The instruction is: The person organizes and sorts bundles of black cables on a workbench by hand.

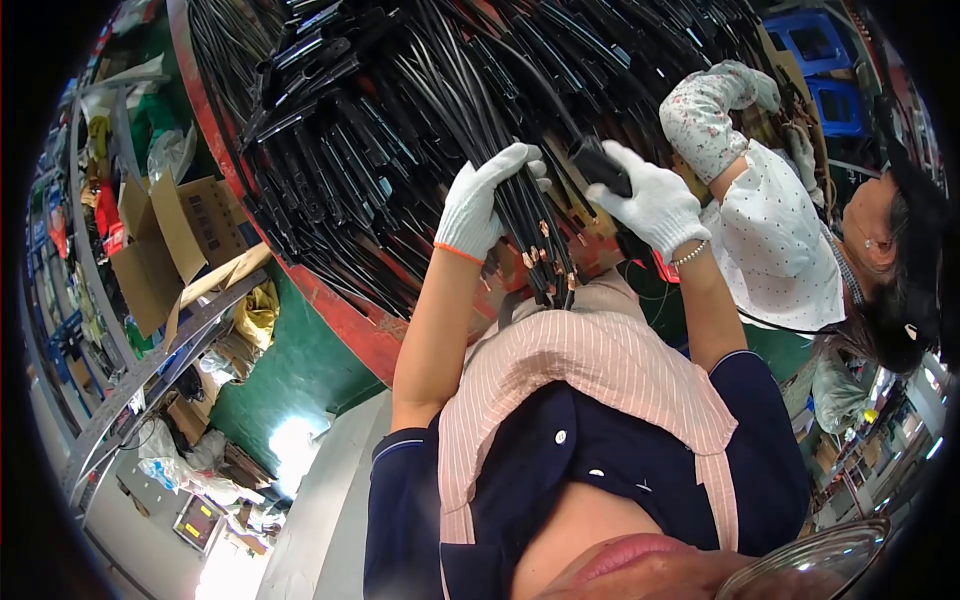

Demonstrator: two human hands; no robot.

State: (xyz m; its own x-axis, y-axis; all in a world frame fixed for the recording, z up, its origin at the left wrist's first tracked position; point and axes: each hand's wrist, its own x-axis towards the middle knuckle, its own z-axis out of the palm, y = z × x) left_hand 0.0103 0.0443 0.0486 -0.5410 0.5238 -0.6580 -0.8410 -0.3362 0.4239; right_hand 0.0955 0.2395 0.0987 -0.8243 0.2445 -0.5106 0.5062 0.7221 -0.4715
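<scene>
The left hand (pixel 477 200) curls round cables (pixel 523 212) – a slack grip could scatter them – the right hand (pixel 655 198) grips a black tube (pixel 600 166).

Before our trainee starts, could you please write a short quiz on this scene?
1. Which of the wearer's hands grips the black cable bundle: (A) left or (B) right?
2. True or false: the wearer's right hand is bare.
3. Fill in: the exposed wire ends at the bundle's lower end are ____-coloured.

Key:
1: A, the left hand.
2: False; it wears a white glove.
3: Copper.
</scene>
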